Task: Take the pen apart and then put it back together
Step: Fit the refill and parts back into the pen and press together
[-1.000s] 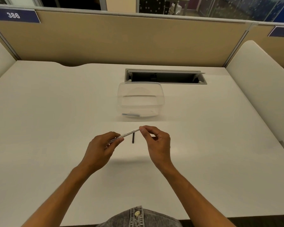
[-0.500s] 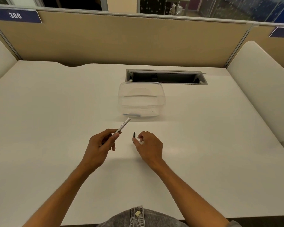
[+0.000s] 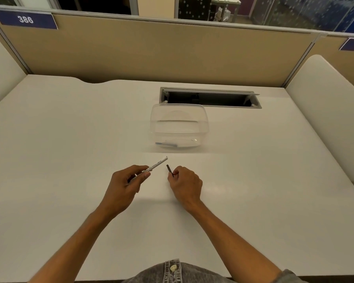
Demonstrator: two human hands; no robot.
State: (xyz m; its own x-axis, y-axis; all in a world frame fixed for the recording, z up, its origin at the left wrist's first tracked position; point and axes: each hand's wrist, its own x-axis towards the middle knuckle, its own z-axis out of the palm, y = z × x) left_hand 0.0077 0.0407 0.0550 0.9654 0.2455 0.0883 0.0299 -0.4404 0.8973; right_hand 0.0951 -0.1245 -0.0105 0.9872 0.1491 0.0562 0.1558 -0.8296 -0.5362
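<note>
Left hand (image 3: 129, 181) grips the white barrel (image 3: 156, 164) tilted above the desk (image 3: 70, 139), while right hand (image 3: 185, 183) pinches the dark cap (image 3: 170, 170).

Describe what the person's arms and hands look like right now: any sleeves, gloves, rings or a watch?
Both forearms are bare up to the frame's lower edge. The left hand and right hand wear no gloves, and no ring, watch or wristband shows on the sides facing the camera. A bit of grey fabric, perhaps a pushed-up sleeve, shows by the right elbow, matching the grey denim garment with a button at the bottom centre.
</note>
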